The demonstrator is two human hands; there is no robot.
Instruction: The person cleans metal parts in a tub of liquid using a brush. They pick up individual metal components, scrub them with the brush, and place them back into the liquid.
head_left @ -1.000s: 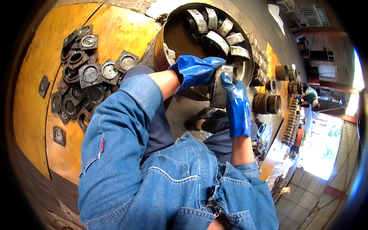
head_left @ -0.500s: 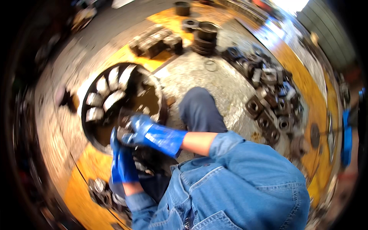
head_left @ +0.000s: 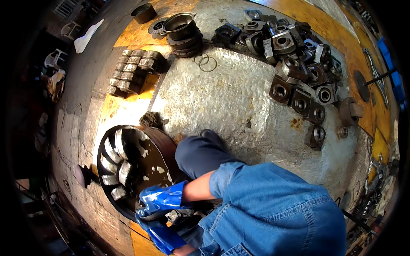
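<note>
Beside the round pan point(head_left: 128, 170), blue-gloved hands point(head_left: 164, 213) gripping a dark metal part point(head_left: 179, 216)

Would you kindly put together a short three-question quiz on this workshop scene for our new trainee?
1. True or false: both hands wear blue gloves.
2. What lies inside the large round drum by the hands? A) pale metal rollers B) coiled rope C) paint cans
3. Fill in: the square metal blocks with round bores are heaped on the floor at the upper ____ of the picture.

Key
1. True: the right hand and the left hand are both gloved in blue.
2. A
3. right
</note>
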